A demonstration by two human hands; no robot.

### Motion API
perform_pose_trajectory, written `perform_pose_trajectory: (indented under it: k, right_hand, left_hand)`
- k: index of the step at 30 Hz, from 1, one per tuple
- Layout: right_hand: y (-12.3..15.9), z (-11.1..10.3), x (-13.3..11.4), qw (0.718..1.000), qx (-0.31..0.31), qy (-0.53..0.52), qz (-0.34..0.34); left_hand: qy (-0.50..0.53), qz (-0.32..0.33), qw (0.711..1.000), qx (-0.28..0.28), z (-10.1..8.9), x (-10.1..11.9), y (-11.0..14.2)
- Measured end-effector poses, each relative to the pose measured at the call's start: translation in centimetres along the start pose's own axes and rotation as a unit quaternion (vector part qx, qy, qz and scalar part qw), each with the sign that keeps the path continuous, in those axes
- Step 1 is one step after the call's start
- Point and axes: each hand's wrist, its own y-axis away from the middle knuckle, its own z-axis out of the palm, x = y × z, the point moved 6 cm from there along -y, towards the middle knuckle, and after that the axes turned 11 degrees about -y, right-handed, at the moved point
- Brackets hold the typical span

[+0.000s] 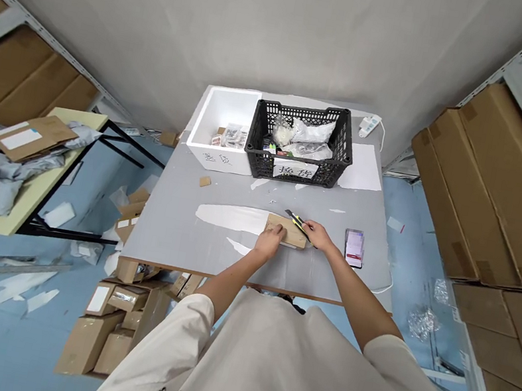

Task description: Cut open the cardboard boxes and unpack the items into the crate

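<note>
A small brown cardboard box (292, 233) lies on the grey table (173, 234) in front of me. My left hand (271, 239) rests on the box's left end with its fingers bent and pressed on it. In my right hand (317, 234) is a yellow and black utility knife (298, 219), held over the box's right part with its tip towards the upper left. Whether the blade touches the cardboard, I cannot tell. A phone (354, 248) with a lit screen lies to the right of my right hand.
Behind the box stand a white foam box (203, 121) and a black plastic crate (251, 161) holding bagged items. A power strip (369, 125) sits at the back right. Cartons (84, 336) are piled below the table's left front, and shelves of cartons (475, 186) flank the right.
</note>
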Motion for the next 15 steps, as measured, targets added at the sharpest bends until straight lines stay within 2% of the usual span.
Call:
perform_pose_trajectory:
  k: [3,8,12,15]
  right_hand:
    - [0.7,0.4,1.3,1.000,0.003,0.017,0.013]
    - [2.9,0.6,2.7,0.999,0.021,0.004,0.036]
    - [3.9,1.1,2.7,0.998,0.042,-0.019,0.043]
    - [4.3,1.9,2.7,0.998,0.036,-0.032,0.052]
  left_hand:
    - [0.002,-0.024,0.999,-0.029,0.2,-0.2,-0.2]
    - [0.014,-0.043,0.999,-0.004,-0.6,-0.3,-0.7]
    - [0.011,-0.059,0.998,0.012,-1.0,-0.4,-0.7]
    - [0.010,-0.077,0.997,0.002,-0.8,-0.8,-0.5]
